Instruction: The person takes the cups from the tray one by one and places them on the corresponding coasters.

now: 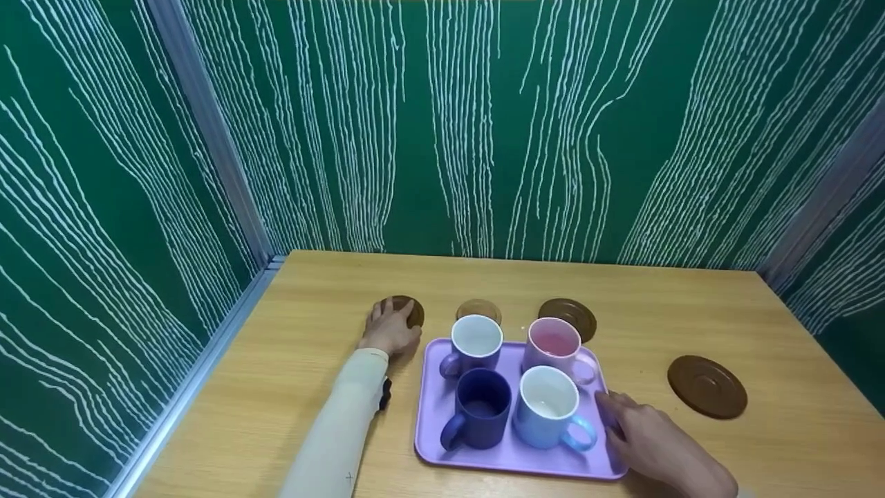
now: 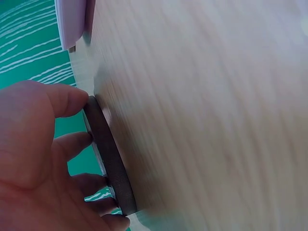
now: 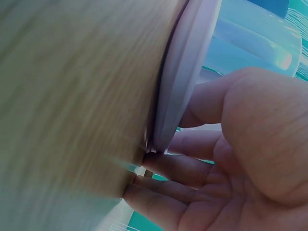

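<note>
Your left hand [image 1: 388, 330] is gripping a round brown coaster [image 1: 417, 315], right hand [image 1: 653, 437] a lilac rectangular tray [image 1: 434, 415], four coloured handled mugs [image 1: 541, 427] loaded, none on coasters.

Under soft light, wrist views blur the tabletop [image 2: 216, 120].
</note>
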A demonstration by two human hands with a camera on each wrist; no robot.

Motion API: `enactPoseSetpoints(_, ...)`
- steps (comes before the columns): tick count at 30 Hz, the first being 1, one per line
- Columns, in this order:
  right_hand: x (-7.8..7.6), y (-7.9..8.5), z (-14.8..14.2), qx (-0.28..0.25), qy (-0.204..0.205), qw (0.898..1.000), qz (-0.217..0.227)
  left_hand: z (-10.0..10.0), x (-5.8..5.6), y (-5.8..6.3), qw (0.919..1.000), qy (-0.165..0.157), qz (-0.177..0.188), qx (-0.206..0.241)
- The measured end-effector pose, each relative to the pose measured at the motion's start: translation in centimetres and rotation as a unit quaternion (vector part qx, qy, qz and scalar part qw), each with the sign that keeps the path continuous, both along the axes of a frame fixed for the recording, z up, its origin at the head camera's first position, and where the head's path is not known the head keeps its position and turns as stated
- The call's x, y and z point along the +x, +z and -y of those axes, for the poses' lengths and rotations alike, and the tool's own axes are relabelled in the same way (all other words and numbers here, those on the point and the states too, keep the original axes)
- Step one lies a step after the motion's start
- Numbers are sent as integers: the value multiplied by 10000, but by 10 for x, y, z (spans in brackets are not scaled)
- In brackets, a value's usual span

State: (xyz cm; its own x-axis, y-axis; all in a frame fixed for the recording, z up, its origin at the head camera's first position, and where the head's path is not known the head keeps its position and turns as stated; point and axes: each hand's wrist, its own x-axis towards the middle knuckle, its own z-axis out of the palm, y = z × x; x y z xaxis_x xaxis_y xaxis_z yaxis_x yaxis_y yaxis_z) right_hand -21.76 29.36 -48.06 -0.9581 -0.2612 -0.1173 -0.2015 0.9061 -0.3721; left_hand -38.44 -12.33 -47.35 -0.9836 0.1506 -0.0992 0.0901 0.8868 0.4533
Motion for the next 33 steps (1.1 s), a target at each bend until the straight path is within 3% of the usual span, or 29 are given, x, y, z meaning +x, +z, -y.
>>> enactPoseSetpoints(8, -2, 2, 4, 20, -302, 9986, 424, -7, -1, 1, 9997, -103, -215, -46)
enactPoseSetpoints(18, -2, 2, 3, 0, -323, 9985, 434, -11, -5, -1, 9999, -45, -136, -54)
enactPoseSetpoints(21, 0, 1, 2, 6, -196, 9996, 224, -12, -4, -2, 9999, -42, -116, -24)
enactPoseSetpoints(26, 4, -1, 0, 73, 252, 9973, -684, -12, -3, -3, 9995, -51, -298, 51)
enactPoseSetpoints(33, 4, -1, 1, -6, 33, 9993, -367, -12, 6, 3, 9983, 301, -491, 22)
